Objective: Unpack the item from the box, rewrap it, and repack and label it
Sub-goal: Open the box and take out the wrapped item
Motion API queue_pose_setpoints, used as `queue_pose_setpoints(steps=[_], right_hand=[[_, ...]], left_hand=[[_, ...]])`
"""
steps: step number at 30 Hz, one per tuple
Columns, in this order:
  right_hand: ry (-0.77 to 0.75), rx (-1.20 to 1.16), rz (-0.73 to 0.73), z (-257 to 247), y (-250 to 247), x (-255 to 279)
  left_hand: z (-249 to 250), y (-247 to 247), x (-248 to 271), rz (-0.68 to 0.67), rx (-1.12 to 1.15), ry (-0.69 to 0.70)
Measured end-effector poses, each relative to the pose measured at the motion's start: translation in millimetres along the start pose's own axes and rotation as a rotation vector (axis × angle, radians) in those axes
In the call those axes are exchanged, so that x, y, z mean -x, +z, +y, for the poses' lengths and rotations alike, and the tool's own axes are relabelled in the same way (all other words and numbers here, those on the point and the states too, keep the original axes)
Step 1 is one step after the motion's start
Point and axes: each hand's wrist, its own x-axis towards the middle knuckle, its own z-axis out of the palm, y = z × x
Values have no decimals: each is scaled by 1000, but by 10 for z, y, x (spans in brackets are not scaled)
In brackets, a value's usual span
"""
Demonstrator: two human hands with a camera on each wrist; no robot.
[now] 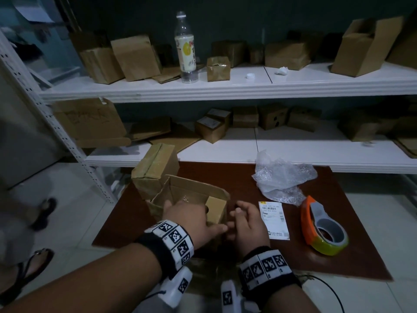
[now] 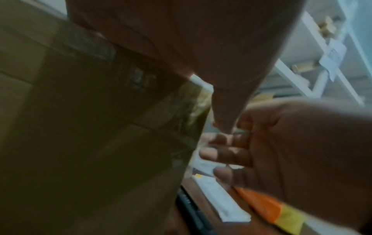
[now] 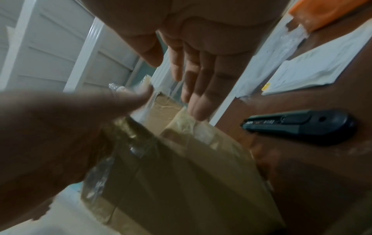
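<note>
Gripping open box at near wall, your left hand has fingers inside, thumb outside. Box sits on brown board. Your right hand hovers just beside box, fingers loosely spread, holding nothing. Label, bubble wrap, tape dispenser lie right of hands. Knife beside box.

The head view looks down and forward from above the brown surface, taking in both hands, the open box and the shelves behind. The left wrist view sits very close against the box, facing right across to the right hand. The right wrist view looks along the palm, seemingly from low down, toward the box and left hand. All three share the box; the label shows in each.
</note>
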Motion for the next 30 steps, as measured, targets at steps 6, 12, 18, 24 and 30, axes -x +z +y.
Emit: queue_pose_setpoints(steps=[6, 12, 18, 24, 30], right_hand=[[41, 3, -29, -43, -33, -3], [19, 139, -185, -86, -21, 42], [-2, 212, -253, -107, 6, 76], [5, 170, -275, -110, 14, 94], [87, 53, -323, -121, 5, 113]], left_hand=[[-62, 29, 47, 90, 57, 27], [-93, 76, 87, 267, 50, 149], [-139, 118, 109, 308, 54, 232], [-167, 145, 104, 338, 94, 259], [-279, 245, 119, 418, 191, 263]])
